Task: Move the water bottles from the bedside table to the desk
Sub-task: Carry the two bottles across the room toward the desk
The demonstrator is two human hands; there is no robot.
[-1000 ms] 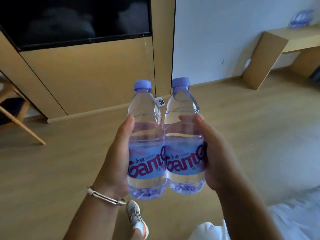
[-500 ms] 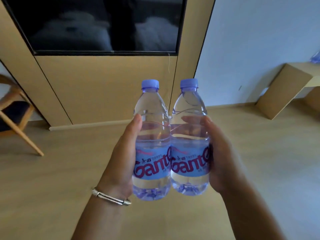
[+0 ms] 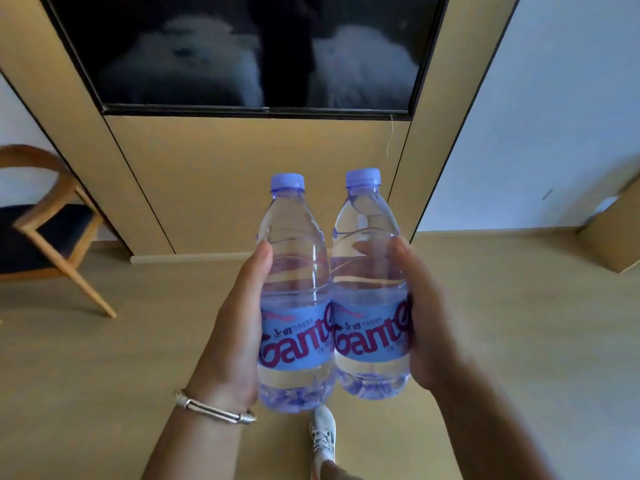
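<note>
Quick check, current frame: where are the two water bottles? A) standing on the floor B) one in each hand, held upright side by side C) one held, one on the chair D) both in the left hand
B: the left hand grips the left bottle and the right hand grips the right bottle, both upright with caps on, sides touching, above the floor.

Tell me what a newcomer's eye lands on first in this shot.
Dead centre, two clear water bottles with purple caps, the left bottle and the right bottle, are held upright side by side, touching. The left hand grips one, the right hand the other. Behind them a dark TV screen fills the top, and a wooden chair stands at left.
</note>
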